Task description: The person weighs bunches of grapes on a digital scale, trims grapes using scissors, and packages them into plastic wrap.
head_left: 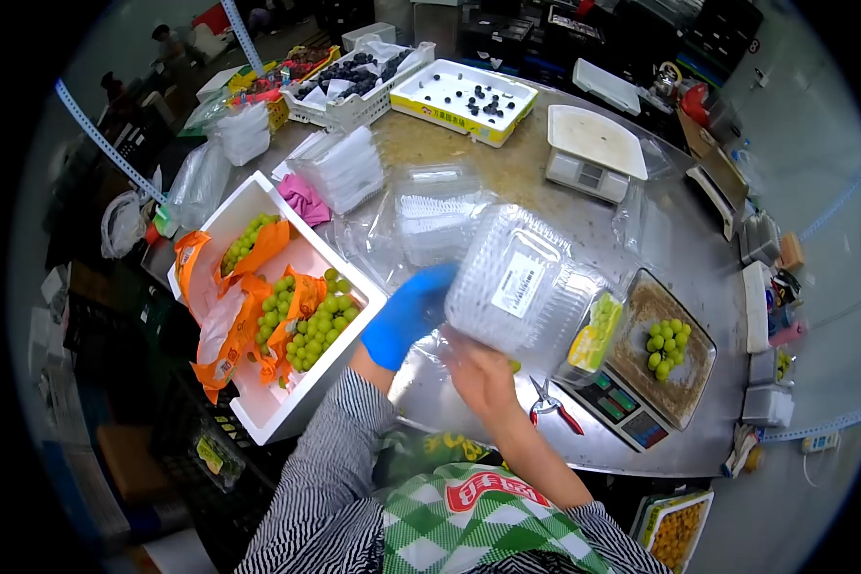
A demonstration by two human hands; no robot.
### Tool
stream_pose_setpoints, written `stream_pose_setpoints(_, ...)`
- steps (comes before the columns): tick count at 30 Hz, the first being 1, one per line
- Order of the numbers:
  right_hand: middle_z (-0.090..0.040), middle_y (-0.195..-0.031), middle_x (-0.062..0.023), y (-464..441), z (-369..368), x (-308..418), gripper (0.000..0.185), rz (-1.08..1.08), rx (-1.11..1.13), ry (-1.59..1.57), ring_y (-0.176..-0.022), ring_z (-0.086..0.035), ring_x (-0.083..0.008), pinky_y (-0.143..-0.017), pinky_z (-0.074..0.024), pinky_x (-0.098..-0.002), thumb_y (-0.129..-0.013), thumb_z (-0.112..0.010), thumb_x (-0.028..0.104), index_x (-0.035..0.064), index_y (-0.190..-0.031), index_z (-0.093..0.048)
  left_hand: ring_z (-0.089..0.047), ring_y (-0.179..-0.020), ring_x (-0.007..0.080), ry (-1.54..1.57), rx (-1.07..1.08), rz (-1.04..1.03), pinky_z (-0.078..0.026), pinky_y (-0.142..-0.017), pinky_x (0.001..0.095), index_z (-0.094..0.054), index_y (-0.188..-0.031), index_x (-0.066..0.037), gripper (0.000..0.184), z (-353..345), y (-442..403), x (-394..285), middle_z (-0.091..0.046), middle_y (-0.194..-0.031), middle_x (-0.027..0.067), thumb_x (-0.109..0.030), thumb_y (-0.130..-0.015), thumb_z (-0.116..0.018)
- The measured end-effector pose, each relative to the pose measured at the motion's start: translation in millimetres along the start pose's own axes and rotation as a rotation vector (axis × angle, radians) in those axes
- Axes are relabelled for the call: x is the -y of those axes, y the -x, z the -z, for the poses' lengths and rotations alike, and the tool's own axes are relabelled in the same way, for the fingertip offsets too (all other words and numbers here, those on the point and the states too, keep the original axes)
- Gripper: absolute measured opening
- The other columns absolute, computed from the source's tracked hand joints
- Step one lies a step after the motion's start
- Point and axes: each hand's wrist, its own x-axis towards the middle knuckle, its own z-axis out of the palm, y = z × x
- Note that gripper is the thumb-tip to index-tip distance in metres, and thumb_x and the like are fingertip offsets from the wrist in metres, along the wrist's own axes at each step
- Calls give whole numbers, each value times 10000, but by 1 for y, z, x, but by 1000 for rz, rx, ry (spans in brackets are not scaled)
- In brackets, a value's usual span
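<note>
My left hand [407, 311], in a blue glove, is closed on the left side of a clear plastic clamshell box [488, 277]. A white label [519, 284] is stuck on the box. My bare right hand [483, 373] supports the same box from below; its fingertips are hidden underneath. At the right end of the box is a yellow-green printed label [595, 332]. Red-handled pruning shears [553, 409] lie just right of my right hand. A small bunch of green grapes [668, 347] rests on the pan of a digital scale [631, 383].
To the left, a white foam box [258, 428] holds green grapes in orange wrapping [222, 356]. Stacked clear containers [340, 172] and a pink cloth [303, 199] lie behind it. Farther back stand a tray of dark fruit [450, 72] and a second scale [593, 143].
</note>
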Motion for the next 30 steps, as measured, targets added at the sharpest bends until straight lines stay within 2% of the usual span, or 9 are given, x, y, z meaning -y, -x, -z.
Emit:
stream_pose_setpoints(4, -583, -1241, -115, 48, -48, 36, 420, -425, 243, 980, -1170, -529, -201, -984, -417, -368, -890, -587, 62, 34, -1297, -490, -657, -942, 207, -125, 127, 91, -510, -865, 351, -627, -1135, 4, 337, -1, -6, -55, -677, -1071, 109, -241, -907, -584)
stream_pose_setpoints(6, -567, -1254, -129, 57, -37, 67, 480, -7, 393, 1119, -1162, -532, -196, -938, -429, -325, -876, -607, 69, -5, -1327, -459, -666, -906, 199, -263, 144, 121, -523, -829, 344, -646, -1097, 6, 315, 8, -9, -69, -687, -1034, 113, -233, -897, -599)
stream_pose_setpoints(8, -552, -1256, -140, 44, -61, 101, 626, 709, 60, 1230, -1138, -543, -205, -917, -438, -313, -823, -663, 58, -21, -1380, -387, -657, -888, 192, -300, 134, 230, -516, -821, 333, -658, -1059, 18, 284, -1, -7, -78, -687, -1003, 114, -191, -875, -606)
stream_pose_setpoints(10, -529, -1259, -172, 24, -82, 126, 730, 843, -155, 1534, -1121, -547, -216, -909, -449, -310, -782, -694, 28, -26, -1411, -326, -624, -945, 180, -322, 120, 308, -485, -862, 320, -638, -1099, 21, 309, -7, -7, -77, -665, -1063, 100, -185, -872, -598)
stream_pose_setpoints(13, -559, -1207, -193, -2, -62, 120, 805, 130, -125, 1054, -1084, -569, -224, -908, -453, -316, -761, -720, 46, -54, -1421, -270, -640, -985, 223, -383, 90, 335, -496, -896, 348, -606, -1160, 57, 413, -3, -18, -68, -657, -1099, 165, -249, -884, -580)
stream_pose_setpoints(14, -599, -1131, -197, -7, -49, 118, 789, 75, -103, 951, -1027, -603, -221, -903, -462, -319, -756, -721, 41, -91, -1395, -277, -648, -994, 242, -467, 88, 297, -502, -904, 360, -593, -1180, 67, 460, -1, -23, -67, -653, -1111, 190, -295, -897, -570)
stream_pose_setpoints(20, -623, -1085, -183, -17, -28, 103, 726, 195, -193, 678, -971, -622, -210, -886, -476, -319, -770, -703, 32, -130, -1350, -296, -469, -1266, 325, 109, 199, 187, -378, -1054, 418, -260, -1432, 78, 842, 4, -5, -65, -420, -1399, 256, -586, -932, -392)
stream_pose_setpoints(24, -619, -1091, -187, -24, -16, 100, 733, 197, -243, 692, -980, -619, -212, -887, -476, -318, -780, -701, 46, -137, -1353, -281, -474, -1256, 339, 128, -79, 28, -387, -1045, 439, -282, -1421, 72, 757, 20, 12, -26, -424, -1395, 248, -511, -955, -409)
stream_pose_setpoints(30, -607, -1115, -199, -25, -7, 96, 748, 197, -237, 691, -1003, -611, -224, -901, -472, -327, -781, -703, 56, -146, -1356, -271, -624, -1024, 235, 77, -95, -39, -495, -926, 379, -548, -1214, 5, 392, 13, 36, -3, -634, -1139, 135, -268, -934, -555)
